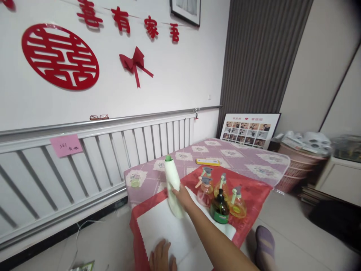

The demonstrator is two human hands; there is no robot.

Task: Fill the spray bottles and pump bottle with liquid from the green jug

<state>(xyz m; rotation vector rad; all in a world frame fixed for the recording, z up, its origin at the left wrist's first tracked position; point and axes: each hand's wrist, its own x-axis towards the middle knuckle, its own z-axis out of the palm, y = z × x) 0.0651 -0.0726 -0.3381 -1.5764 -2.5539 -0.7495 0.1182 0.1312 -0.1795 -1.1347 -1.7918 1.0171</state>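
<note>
My right hand (pixel 183 197) is closed around a tall pale green bottle (pixel 172 174) with a green top opening. The bottle stands, slightly tilted, over a white cloth (pixel 158 222); whether its base touches the cloth is unclear. On the same cloth, near the table's front edge, my left hand (pixel 162 256) lies with fingers stretched out and nothing in them. To the right of my right arm are a dark pump bottle (pixel 220 209) with a green label, a pink spray bottle (pixel 205 195) and a yellow spray bottle (pixel 237 207). A small pale green round cap (pixel 135 183) lies at the left.
Under the cloth, a red cloth (pixel 254 188) covers part of the table with its purple patterned tablecloth (pixel 239 146). A yellow-edged flat box (pixel 208 162) lies towards the back. A white radiator (pixel 146 141) runs along the left, and pink baskets (pixel 293 169) stand at the right.
</note>
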